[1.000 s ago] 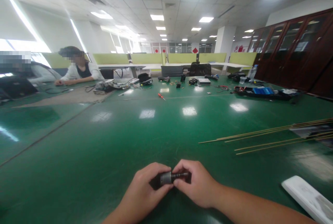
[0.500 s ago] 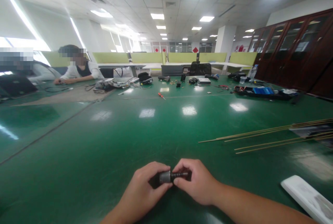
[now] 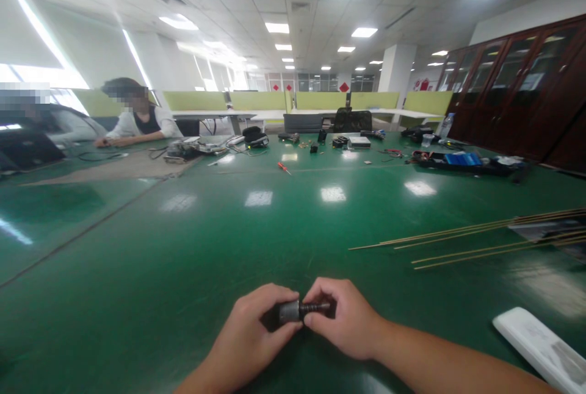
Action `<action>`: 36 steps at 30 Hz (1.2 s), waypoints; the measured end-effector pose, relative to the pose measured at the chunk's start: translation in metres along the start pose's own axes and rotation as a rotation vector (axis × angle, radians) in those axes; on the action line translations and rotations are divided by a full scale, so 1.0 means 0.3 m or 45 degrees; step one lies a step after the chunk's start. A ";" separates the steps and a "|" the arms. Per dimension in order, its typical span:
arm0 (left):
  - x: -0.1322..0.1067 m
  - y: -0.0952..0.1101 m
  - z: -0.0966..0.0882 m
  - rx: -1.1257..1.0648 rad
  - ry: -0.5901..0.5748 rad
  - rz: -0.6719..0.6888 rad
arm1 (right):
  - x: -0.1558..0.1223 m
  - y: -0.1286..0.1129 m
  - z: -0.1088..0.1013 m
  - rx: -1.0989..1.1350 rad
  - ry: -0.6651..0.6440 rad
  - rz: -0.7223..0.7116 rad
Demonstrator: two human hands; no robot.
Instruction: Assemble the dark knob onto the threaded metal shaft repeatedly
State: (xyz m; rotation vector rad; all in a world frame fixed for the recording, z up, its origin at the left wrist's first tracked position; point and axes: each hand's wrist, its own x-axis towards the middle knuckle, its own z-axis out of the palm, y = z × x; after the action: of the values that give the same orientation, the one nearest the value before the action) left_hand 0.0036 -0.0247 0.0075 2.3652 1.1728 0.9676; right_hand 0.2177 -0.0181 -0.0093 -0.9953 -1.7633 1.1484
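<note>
Just above the green tabletop (image 3: 274, 247), near its front edge, a small grey metal cylinder (image 3: 289, 312) with a dark ribbed shaft (image 3: 314, 307) lies sideways between my hands. It resembles a small motor with a worm on its shaft. My left hand (image 3: 247, 324) grips the cylinder from the left, thumb below and fingers above. From the right, my right hand (image 3: 348, 324) closes thumb and forefinger where the shaft meets the cylinder. The shaft points into the right palm, and the curled fingers behind it are partly hidden.
Several thin brass-coloured rods (image 3: 458, 233) lie at right, above a white plastic case (image 3: 538, 345). A red screwdriver (image 3: 282, 167) rests mid-table. Farther back are a black tray (image 3: 430, 165), electronic parts (image 3: 183, 150) and a plastic bottle (image 3: 446, 127). Two people (image 3: 140, 122) sit at far left.
</note>
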 end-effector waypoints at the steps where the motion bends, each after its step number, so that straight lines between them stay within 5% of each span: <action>1: 0.000 0.002 -0.001 0.002 -0.001 0.003 | 0.000 0.000 0.000 0.000 0.000 0.000; 36: -0.007 -0.010 -0.008 -0.003 0.009 0.009 | 0.000 -0.009 0.005 -0.018 0.014 0.087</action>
State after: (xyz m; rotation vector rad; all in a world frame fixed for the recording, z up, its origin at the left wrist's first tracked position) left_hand -0.0007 -0.0247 0.0066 2.3678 1.1658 0.9804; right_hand 0.2157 -0.0194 -0.0071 -1.0756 -1.7429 1.1716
